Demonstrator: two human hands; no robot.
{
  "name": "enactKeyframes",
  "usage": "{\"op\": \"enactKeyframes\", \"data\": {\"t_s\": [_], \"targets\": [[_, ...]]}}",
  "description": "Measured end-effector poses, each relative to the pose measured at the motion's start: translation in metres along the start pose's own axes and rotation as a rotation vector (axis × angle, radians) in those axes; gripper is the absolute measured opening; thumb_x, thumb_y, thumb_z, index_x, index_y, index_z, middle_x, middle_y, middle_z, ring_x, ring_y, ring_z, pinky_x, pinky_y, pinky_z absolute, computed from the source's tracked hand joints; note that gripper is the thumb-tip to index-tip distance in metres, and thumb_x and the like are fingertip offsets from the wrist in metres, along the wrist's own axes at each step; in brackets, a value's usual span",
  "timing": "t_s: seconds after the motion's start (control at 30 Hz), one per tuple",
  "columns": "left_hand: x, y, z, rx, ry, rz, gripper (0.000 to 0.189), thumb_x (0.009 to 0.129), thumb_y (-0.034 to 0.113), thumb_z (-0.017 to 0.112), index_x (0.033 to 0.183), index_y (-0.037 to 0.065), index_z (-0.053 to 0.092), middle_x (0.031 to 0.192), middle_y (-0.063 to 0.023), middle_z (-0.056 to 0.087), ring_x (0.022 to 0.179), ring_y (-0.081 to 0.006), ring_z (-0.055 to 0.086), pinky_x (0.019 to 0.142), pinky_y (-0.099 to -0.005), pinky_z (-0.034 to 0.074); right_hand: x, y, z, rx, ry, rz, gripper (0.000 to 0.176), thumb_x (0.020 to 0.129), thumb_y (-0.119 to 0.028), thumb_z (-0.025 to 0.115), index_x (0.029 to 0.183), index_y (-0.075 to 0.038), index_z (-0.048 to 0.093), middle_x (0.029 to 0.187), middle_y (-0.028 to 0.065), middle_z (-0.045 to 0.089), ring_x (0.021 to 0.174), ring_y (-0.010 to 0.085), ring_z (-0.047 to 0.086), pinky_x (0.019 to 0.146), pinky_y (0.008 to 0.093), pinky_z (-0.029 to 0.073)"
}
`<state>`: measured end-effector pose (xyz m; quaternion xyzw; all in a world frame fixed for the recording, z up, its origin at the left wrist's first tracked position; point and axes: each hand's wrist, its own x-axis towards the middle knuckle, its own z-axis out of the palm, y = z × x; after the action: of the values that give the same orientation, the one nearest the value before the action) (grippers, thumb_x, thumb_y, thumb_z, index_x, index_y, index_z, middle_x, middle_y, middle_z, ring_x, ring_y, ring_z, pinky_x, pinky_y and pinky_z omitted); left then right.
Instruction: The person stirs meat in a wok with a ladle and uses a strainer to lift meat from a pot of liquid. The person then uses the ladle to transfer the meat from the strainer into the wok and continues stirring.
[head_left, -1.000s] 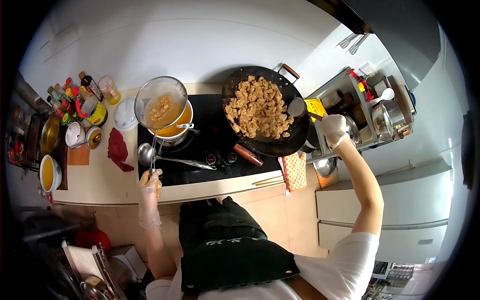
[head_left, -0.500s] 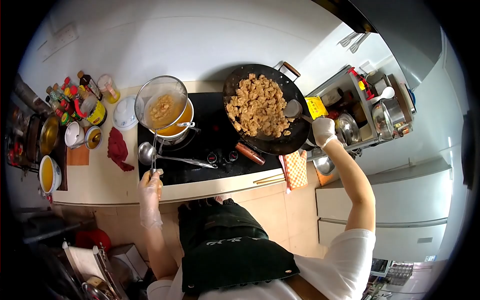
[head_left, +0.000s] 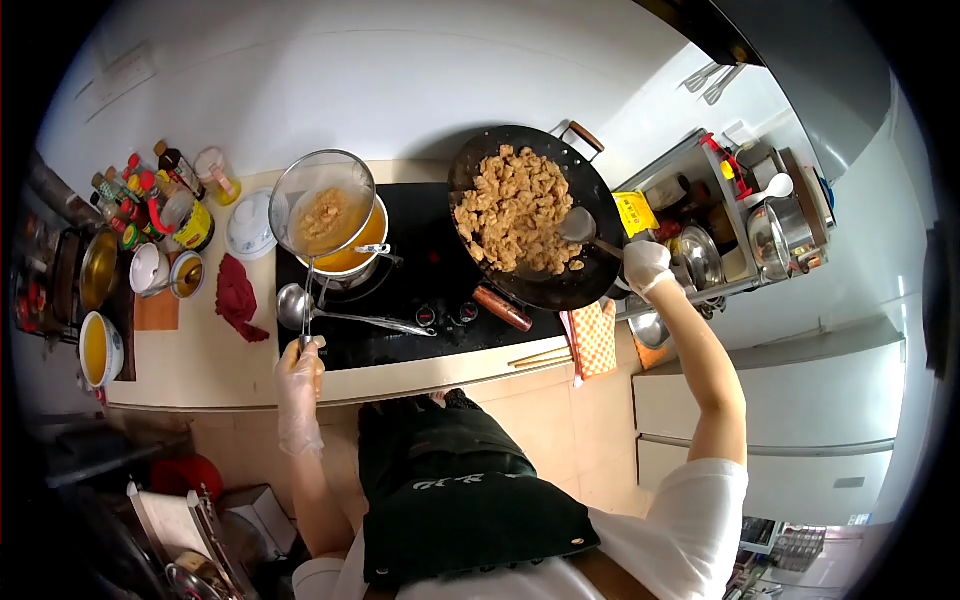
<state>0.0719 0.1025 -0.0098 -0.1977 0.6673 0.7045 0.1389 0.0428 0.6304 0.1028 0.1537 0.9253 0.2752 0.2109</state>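
My left hand [head_left: 300, 380], in a clear glove, is closed round the handle of a mesh strainer [head_left: 293, 240]. Some browned pieces [head_left: 325, 212] lie in the strainer, which is over a white pot [head_left: 376, 232] of yellowish liquid. Also gloved, my right hand [head_left: 648, 266] grips the handle of a ladle [head_left: 577, 226]. The ladle's bowl touches browned chunks [head_left: 512, 205] heaped in the black wok [head_left: 600, 266].
Another ladle [head_left: 378, 324] lies across the black cooktop [head_left: 412, 270]. Bottles [head_left: 180, 168], a lidded dish [head_left: 250, 225] and a red cloth [head_left: 238, 298] are on the left. A rack [head_left: 738, 255] with steel bowls stands right of the wok.
My right hand and the ladle have shifted slightly; the ladle's bowl has moved left and a little down, further into the chunks. My left hand and the strainer look unmoved.
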Motion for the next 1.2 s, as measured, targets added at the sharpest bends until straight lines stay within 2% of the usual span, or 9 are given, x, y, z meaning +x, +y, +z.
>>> {"op": "enactKeyframes", "data": {"t_s": [0.23,0.33,0.43,0.47,0.53,0.57,0.7,0.83,1.2], "targets": [[-0.002,0.001,-0.006,0.012,-0.008,0.038,0.021,0.098,0.019,0.05,0.101,0.003,0.063,0.058,0.0054,0.042,0.042,-0.0014,0.032,0.038,-0.0193,0.023,0.01,0.024,0.021,-0.071,0.456,0.183,0.016,0.089,-0.023,0.058,0.086,-0.011,0.068,0.071,0.0068,0.068,0.072,0.0237,0.069,0.059,0.0328,0.053],[-0.002,0.002,-0.003,0.015,-0.009,0.042,0.021,0.098,0.019,0.05,0.1,0.003,0.063,0.058,0.0054,0.043,0.042,-0.0013,0.032,0.038,-0.0192,0.024,-0.01,0.037,0.032,0.042,0.542,0.237,0.014,0.091,-0.017,0.055,0.087,-0.006,0.064,0.075,0.0083,0.066,0.071,0.0214,0.068,0.06,0.0326,0.055],[-0.002,0.005,0.002,0.048,0.015,0.008,0.021,0.098,0.019,0.05,0.099,0.003,0.064,0.059,0.0054,0.043,0.042,-0.0014,0.032,0.038,-0.0191,0.024,-0.023,0.022,0.069,0.052,0.402,0.182,0.009,0.087,-0.012,0.058,0.088,-0.004,0.055,0.076,0.0096,0.064,0.074,0.0242,0.069,0.063,0.0362,0.056],[-0.003,0.006,0.003,0.052,0.012,0.012,0.021,0.098,0.02,0.05,0.099,0.003,0.064,0.059,0.0054,0.043,0.042,-0.0014,0.032,0.038,-0.0191,0.024,-0.033,0.017,0.077,0.135,0.301,0.066,0.019,0.085,-0.004,0.054,0.102,0.001,0.059,0.079,0.0175,0.064,0.078,0.0309,0.068,0.064,0.0383,0.055],[-0.003,0.009,0.005,0.062,0.005,0.02,0.022,0.098,0.02,0.05,0.098,0.004,0.064,0.059,0.0053,0.043,0.041,-0.0013,0.032,0.039,-0.0189,0.024,-0.046,0.008,0.079,0.327,0.229,-0.055,0.038,0.085,-0.005,0.053,0.122,0.004,0.054,0.082,0.0173,0.064,0.078,0.0336,0.067,0.067,0.0401,0.054],[-0.003,0.009,0.006,0.067,0.002,0.02,0.022,0.098,0.02,0.05,0.098,0.004,0.064,0.059,0.0053,0.043,0.041,-0.0013,0.032,0.038,-0.0189,0.024,-0.037,0.012,0.103,0.438,0.241,-0.041,0.049,0.085,-0.006,0.054,0.134,-0.003,0.048,0.083,0.017,0.063,0.078,0.0355,0.065,0.068,0.0415,0.052],[0.002,0.008,0.005,0.092,0.0,0.001,0.022,0.098,0.021,0.05,0.099,0.004,0.064,0.059,0.0051,0.043,0.041,-0.0012,0.032,0.037,-0.0189,0.024,-0.071,0.009,0.072,0.397,0.419,0.019,0.046,0.086,-0.017,0.061,0.131,-0.018,0.054,0.08,0.0158,0.062,0.069,0.0336,0.064,0.06,0.0415,0.051],[0.008,0.003,0.007,0.093,0.039,-0.053,0.023,0.098,0.022,0.048,0.099,0.004,0.063,0.059,0.005,0.043,0.04,-0.0014,0.032,0.037,-0.019,0.024,-0.071,0.001,0.096,0.16,0.485,-0.057,0.047,0.085,-0.019,0.061,0.131,-0.019,0.053,0.074,0.0126,0.058,0.054,0.0286,0.061,0.046,0.0388,0.048],[0.0,0.004,0.005,0.094,0.015,-0.023,0.022,0.097,0.021,0.048,0.102,0.004,0.061,0.057,0.0044,0.042,0.04,-0.0026,0.031,0.036,-0.0201,0.024,-0.048,-0.019,0.124,0.032,0.339,-0.055,0.041,0.094,-0.016,0.047,0.134,-0.004,0.045,0.08,0.0127,0.062,0.057,0.0255,0.066,0.047,0.0354,0.053]]}}
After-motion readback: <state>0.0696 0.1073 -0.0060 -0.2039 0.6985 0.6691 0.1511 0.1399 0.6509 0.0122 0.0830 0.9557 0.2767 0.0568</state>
